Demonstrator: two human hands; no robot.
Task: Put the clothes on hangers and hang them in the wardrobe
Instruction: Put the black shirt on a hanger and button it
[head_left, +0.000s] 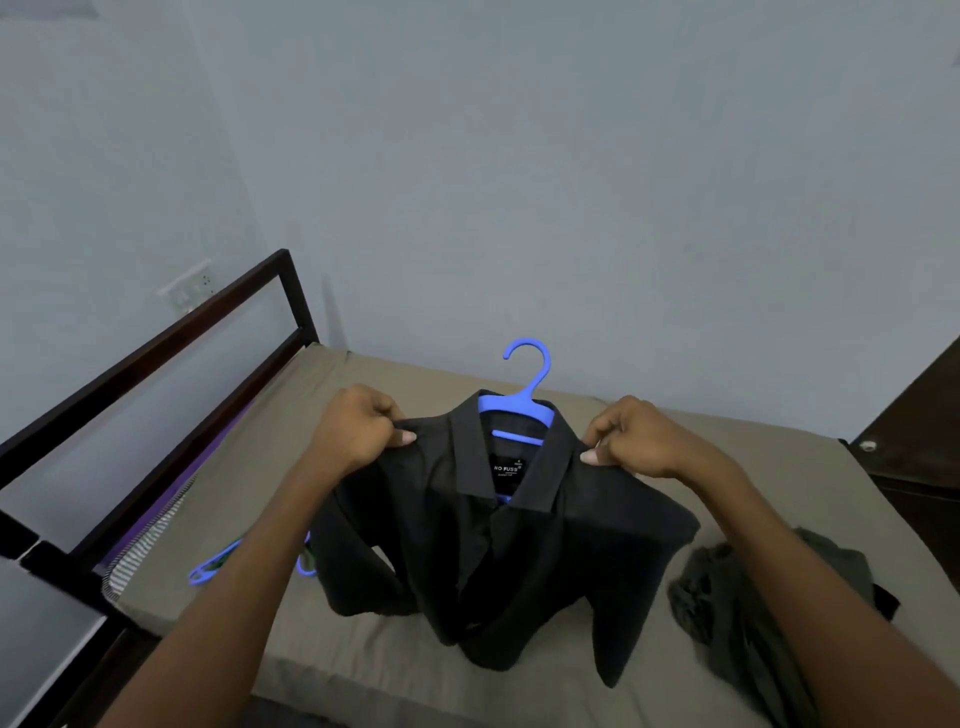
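Centre of the frame, the black shirt (498, 535) is up off the bed (291, 431), and both hands are on it: the left hand (358, 431) pinches the shoulder seam at centre left, the right hand (639, 436) pinches the other shoulder at centre right, fingers curled tight round the cloth on each side. The blue hanger (522, 402) is already inside the collar, its hook poking up above the neckline towards the wall. Looks like the seating step, getting the shoulders squared on the hanger arms. To do it well, I'd say pull each seam outward evenly so the collar sits centred under the hook, and keep the shirt level so the hanger can't slip out of one side; the hem and sleeves trail down onto the bed, so lift clear before turning. Lower left, another blue hanger (213, 566) lies on the bed, and lower right an olive garment (753, 587) waits in a crumpled heap. The wardrobe itself I can't make out for certain.
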